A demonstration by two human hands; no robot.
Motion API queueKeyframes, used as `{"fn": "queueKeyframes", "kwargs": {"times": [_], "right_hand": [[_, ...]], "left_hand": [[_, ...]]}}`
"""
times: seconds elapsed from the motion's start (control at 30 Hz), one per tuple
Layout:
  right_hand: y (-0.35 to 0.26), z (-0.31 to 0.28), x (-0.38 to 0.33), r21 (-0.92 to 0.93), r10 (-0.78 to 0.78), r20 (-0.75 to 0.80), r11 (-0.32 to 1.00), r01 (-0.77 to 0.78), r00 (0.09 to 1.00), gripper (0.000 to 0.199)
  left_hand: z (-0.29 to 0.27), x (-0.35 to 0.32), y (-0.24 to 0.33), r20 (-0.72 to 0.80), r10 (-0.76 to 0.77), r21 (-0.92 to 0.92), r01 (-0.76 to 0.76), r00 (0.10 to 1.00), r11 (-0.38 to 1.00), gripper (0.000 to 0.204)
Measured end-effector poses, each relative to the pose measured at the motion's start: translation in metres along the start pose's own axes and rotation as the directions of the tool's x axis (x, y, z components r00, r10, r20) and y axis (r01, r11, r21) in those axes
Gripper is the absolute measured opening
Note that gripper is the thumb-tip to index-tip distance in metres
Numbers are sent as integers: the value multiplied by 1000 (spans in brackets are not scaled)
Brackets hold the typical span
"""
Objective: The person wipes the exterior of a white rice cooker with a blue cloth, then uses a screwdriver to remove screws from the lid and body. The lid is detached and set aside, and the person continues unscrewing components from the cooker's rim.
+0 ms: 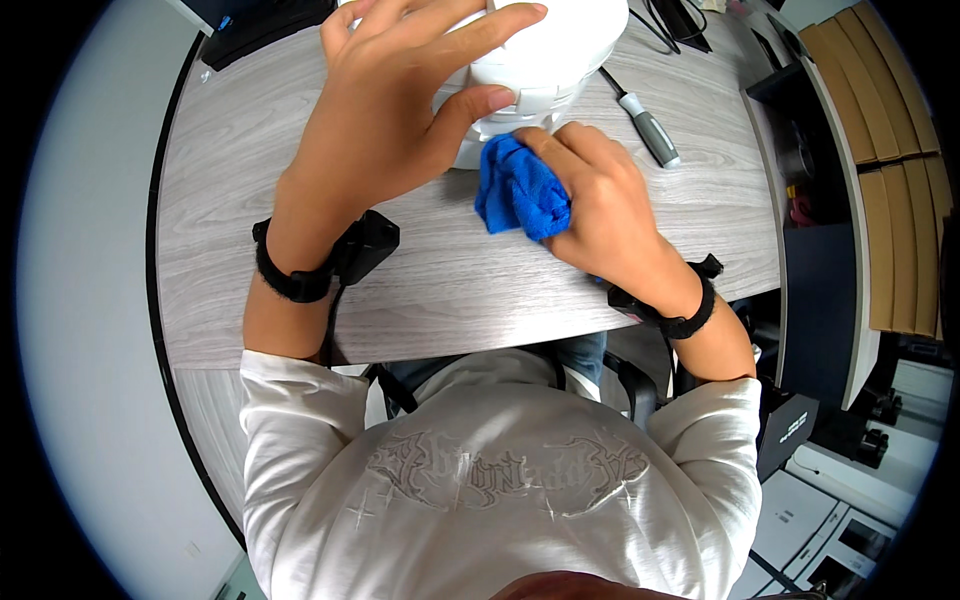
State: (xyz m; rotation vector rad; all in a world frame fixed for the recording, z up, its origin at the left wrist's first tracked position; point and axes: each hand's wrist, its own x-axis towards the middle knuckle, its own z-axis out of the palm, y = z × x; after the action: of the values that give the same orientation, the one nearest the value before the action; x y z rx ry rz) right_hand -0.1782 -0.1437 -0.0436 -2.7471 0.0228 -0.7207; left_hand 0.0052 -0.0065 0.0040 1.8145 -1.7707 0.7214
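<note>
A white, rounded plastic object with a ridged side stands on the desk at the top middle; its far part is cut off by the frame, and I cannot tell its kind. My left hand lies over its left side, fingers spread, the thumb against the front. In my right hand is a bunched blue cloth, pressed to the lower front of the white object. The fingertips of that hand are partly hidden behind the cloth. Black straps with small dark boxes circle both wrists.
A grey-handled screwdriver lies right of the white object. Black cables run at the top right. A black case sits at the far left of the wood-grain desk. Shelving with brown cardboard boxes stands at the right.
</note>
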Motion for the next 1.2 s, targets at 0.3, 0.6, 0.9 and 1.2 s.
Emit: {"fn": "queueKeyframes", "kwargs": {"times": [0.3,0.6,0.9,1.2], "right_hand": [[5,-14,-1,88,-116,-243,986,141,963,57],[2,-22,18,-214,-172,-374,972,95,911,62],[-25,-15,30,-243,-210,-269,959,144,940,53],[-7,-48,22,-256,-51,-259,967,-17,964,52]], "left_hand": [[1,-3,-4,10,-3,-13,3,1000,1000,48],[2,-3,4,31,-64,-53,66,997,996,70],[6,-5,2,-13,-94,-63,93,995,994,79],[5,-8,-1,-12,-73,-69,72,997,995,69]]}}
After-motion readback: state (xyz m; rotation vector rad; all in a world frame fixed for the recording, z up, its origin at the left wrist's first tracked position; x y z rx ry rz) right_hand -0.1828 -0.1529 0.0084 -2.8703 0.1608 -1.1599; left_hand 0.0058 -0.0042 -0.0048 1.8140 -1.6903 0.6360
